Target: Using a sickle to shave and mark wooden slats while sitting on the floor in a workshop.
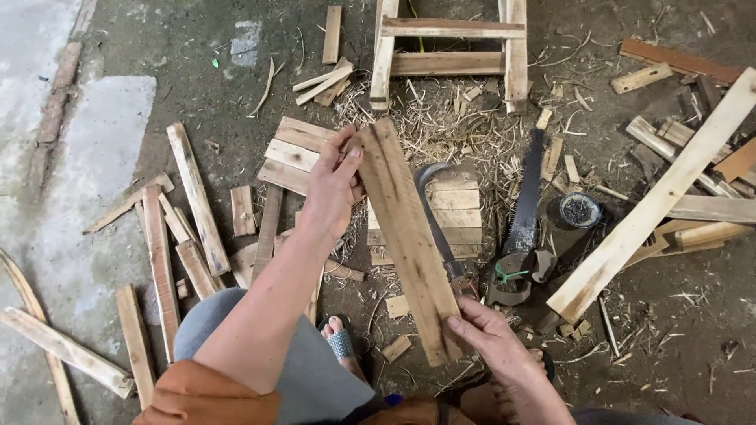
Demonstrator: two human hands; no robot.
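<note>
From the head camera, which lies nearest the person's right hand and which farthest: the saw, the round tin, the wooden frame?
From the right hand:
1. Saw, just above and right of it.
2. Round tin, farther right, beside the saw.
3. Wooden frame, at the top, farthest.

Grey shorts, orange top — patterned sandal strap

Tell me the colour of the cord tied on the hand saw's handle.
Green; the cord shows best in the head view, knotted on the dark-bladed hand saw.

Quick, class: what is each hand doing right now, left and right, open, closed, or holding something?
Left hand: closed on the top end of the plank.
Right hand: closed on the plank's bottom end.
</note>
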